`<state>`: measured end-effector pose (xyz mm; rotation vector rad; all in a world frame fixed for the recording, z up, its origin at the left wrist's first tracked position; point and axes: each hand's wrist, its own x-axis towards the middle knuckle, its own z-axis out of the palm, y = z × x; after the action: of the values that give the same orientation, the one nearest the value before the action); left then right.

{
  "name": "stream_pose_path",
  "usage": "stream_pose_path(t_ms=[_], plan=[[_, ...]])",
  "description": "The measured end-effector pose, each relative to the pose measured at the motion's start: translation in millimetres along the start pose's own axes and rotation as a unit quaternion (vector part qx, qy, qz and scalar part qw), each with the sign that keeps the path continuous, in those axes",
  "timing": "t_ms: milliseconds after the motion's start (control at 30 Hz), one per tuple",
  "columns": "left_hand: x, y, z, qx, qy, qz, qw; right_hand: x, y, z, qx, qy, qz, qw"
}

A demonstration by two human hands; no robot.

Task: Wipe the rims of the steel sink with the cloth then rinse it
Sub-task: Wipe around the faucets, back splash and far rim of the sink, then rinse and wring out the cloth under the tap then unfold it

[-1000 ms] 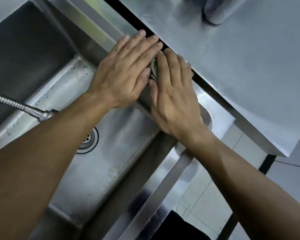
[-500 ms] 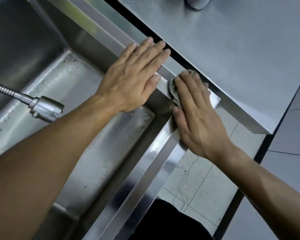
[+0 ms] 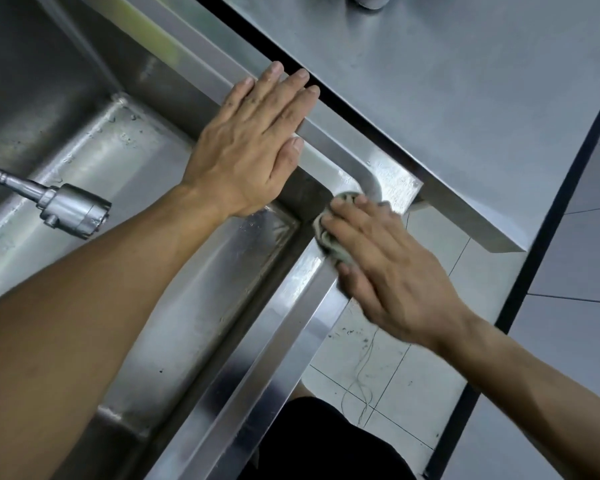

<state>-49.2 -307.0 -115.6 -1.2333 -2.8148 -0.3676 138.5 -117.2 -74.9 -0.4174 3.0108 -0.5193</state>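
Observation:
The steel sink fills the left of the view, and its rim bends round a corner at centre right. My left hand lies flat and open on the side rim, fingers together, holding nothing. My right hand presses a small crumpled grey cloth onto the near rim just below the corner. Most of the cloth is hidden under the fingers. The rim around the cloth shines wet.
A flexible spray tap head hangs over the basin at the left. A steel counter runs alongside the sink at upper right, with a dark gap between them. A grey cylinder base stands on it. Tiled floor lies below.
My right hand has slid the cloth from the side rim round the corner onto the near rim. My left hand has stayed flat on the side rim. The view has shifted.

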Motion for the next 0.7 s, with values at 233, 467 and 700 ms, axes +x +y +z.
stream_pose_path(t_ms=[233, 467, 700], plan=[[-2, -2, 0, -0.004, -0.015, -0.005, 1.0, 33, 5, 6, 0.0, 0.082, 0.133, 0.988], [0, -4, -4, -0.015, -0.046, -0.009, 0.999, 9, 23, -6, 0.018, -0.034, -0.057, 0.998], [-7, 4, -4, -0.019, -0.02, -0.046, 0.999, 65, 52, -20, 0.03, 0.003, -0.144, 0.989]])
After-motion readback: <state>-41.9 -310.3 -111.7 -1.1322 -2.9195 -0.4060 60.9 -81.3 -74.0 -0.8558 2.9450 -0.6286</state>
